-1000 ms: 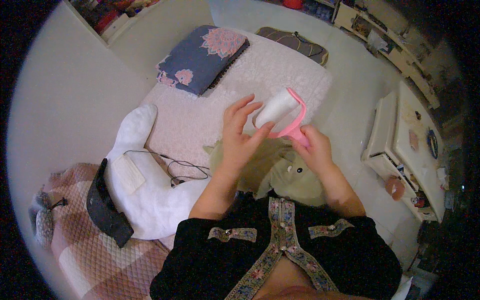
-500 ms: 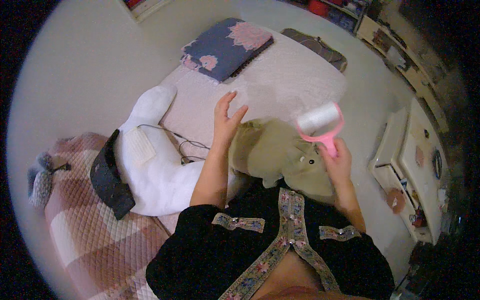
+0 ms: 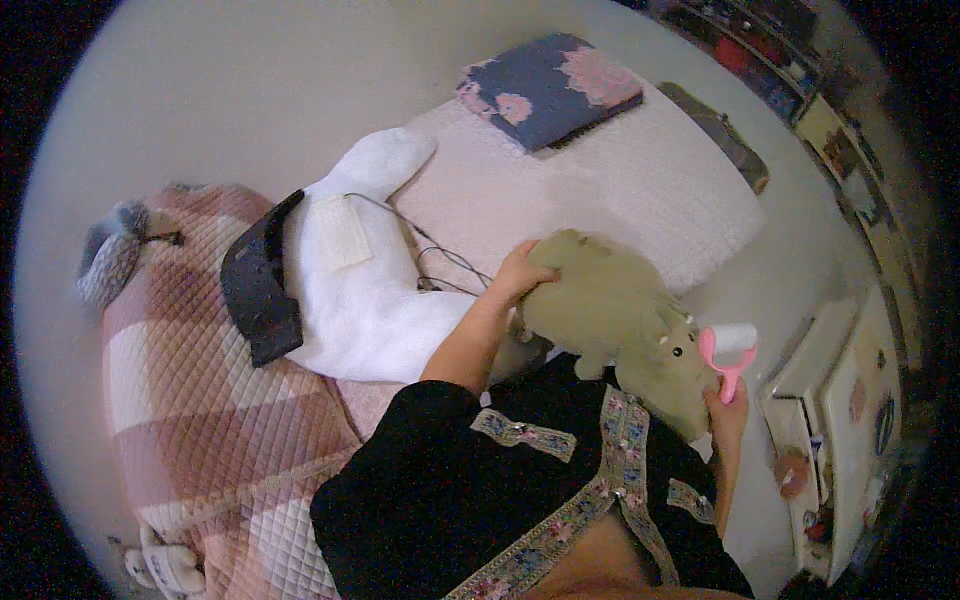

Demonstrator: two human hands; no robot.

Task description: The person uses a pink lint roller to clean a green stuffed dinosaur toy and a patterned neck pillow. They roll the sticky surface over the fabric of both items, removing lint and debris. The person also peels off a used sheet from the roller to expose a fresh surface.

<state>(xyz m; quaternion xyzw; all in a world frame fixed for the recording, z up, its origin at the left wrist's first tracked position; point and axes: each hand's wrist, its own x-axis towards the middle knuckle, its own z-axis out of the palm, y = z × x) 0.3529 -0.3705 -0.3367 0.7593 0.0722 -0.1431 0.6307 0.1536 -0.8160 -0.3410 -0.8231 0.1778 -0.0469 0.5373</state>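
Observation:
An olive-green plush animal (image 3: 620, 310) lies on the white bed in front of me. My left hand (image 3: 520, 275) grips its back end near the bed's middle. My right hand (image 3: 727, 405) holds a pink-handled lint roller (image 3: 730, 345) with a white roll, which sits beside the plush animal's face at the right edge of the bed.
A white body pillow (image 3: 350, 270) with a thin black cable lies left of the plush. A dark pouch (image 3: 255, 280) rests on a pink checked quilt (image 3: 200, 400). A blue floral pillow (image 3: 545, 90) is at the bed's head. White drawers (image 3: 830, 380) stand at right.
The view has swung left. My left hand dropped from the air onto the plush animal and gripped it. My right hand lowered the lint roller to the plush animal's face.

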